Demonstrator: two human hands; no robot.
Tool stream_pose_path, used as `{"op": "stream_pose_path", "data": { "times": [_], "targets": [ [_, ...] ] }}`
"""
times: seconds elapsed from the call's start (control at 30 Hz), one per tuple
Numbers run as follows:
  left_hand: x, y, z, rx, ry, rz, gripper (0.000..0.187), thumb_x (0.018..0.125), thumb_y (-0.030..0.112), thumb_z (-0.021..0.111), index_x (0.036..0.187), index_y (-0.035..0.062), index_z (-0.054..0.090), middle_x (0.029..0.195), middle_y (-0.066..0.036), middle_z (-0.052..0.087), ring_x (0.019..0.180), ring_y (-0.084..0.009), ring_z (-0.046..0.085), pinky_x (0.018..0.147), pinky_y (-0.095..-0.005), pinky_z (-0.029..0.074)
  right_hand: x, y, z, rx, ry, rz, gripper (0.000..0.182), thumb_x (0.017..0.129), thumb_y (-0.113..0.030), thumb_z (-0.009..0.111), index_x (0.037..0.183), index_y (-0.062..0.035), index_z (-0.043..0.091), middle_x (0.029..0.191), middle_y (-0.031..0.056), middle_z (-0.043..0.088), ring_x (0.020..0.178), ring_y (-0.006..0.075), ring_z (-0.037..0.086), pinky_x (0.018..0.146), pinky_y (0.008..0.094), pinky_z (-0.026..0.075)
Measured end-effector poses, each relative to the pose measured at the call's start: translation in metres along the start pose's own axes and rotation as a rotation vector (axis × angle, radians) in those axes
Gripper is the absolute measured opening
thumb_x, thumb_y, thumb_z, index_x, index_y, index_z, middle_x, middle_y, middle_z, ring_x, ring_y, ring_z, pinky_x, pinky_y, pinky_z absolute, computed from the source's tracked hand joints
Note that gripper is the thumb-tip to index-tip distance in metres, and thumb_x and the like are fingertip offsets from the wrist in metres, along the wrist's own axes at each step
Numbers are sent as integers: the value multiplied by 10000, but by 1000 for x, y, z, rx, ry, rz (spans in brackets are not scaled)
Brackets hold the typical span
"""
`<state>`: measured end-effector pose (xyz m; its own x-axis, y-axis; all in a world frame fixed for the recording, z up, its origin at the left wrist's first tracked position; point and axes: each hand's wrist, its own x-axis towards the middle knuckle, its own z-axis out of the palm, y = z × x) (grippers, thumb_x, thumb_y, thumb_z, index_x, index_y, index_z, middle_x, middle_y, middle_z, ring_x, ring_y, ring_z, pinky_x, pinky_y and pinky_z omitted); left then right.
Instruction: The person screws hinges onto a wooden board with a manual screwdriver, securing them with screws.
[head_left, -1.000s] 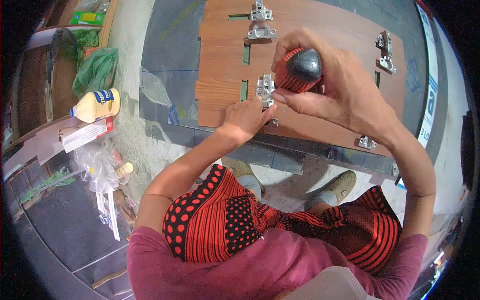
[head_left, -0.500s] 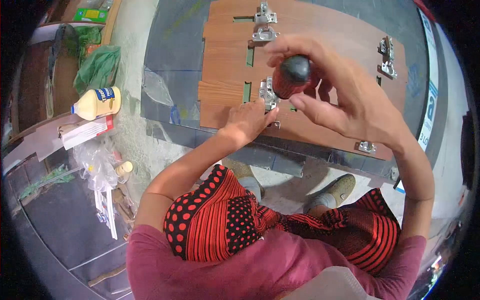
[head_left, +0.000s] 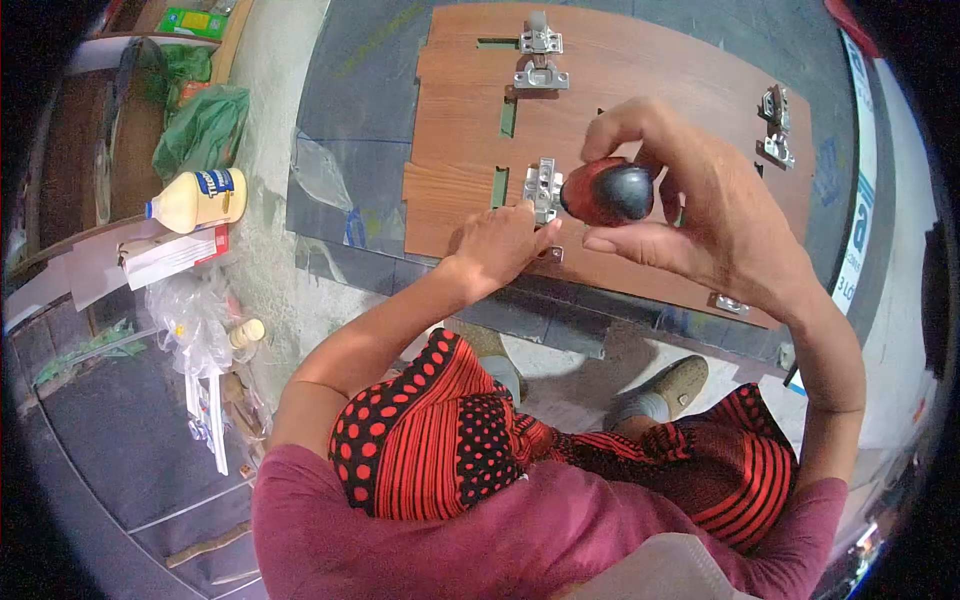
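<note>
My left hand (head_left: 500, 243) is closed on a metal cabinet hinge (head_left: 543, 185), its fingertips pressing the near end against a brown wood-grain board (head_left: 440, 140). Just right of that, a screwdriver (head_left: 610, 192) with a red and black handle stands over the board, its butt end toward me. The curled fingers and thumb of my right hand (head_left: 700, 205) are around this handle. The handle hides the screwdriver's tip, so contact with the hinge cannot be made out. More hinges lie farther up the board, one at the upper left (head_left: 541, 55) and another at the right (head_left: 776, 125).
Under the board is a dark, worn work surface (head_left: 345, 180). To the left stand a cream jug with a blue cap (head_left: 205, 200), a green plastic bag (head_left: 205, 130) and a clear plastic bag (head_left: 190, 315). Another hinge part (head_left: 731, 303) sits near the board's lower right edge.
The screwdriver handle has tilted, its black end swinging right and down. My right hand has turned with it and moved slightly right. My left hand stays on the hinge.
</note>
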<state>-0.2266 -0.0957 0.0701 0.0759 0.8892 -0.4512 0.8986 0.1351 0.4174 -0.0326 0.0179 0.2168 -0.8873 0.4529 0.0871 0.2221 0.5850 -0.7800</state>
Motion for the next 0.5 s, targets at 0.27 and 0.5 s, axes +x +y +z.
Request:
{"op": "stream_pose_path", "data": {
  "times": [0.27, 0.5],
  "targets": [
    [0, 13, -12, -3, -30, -120, 529, 914, 468, 444, 919, -37, 602, 867, -260, 647, 870, -399, 636, 782, -496, 485, -2, -3, -7, 64, 30, -21, 503, 748, -237, 741, 1159, -84, 495, 1106, 33, 568, 898, 144, 584, 625, 247, 453],
    [-1, 12, -14, -42, -57, -108, 529, 915, 470, 437, 921, -32, 604, 860, -256, 649, 855, -390, 643, 775, -484, 493, -5, -2, -8, 195, -5, 108, 519, 747, -205, 740, 1188, -85, 494, 1138, 58, 558, 974, 165, 569, 673, 249, 468]
  ]
}}
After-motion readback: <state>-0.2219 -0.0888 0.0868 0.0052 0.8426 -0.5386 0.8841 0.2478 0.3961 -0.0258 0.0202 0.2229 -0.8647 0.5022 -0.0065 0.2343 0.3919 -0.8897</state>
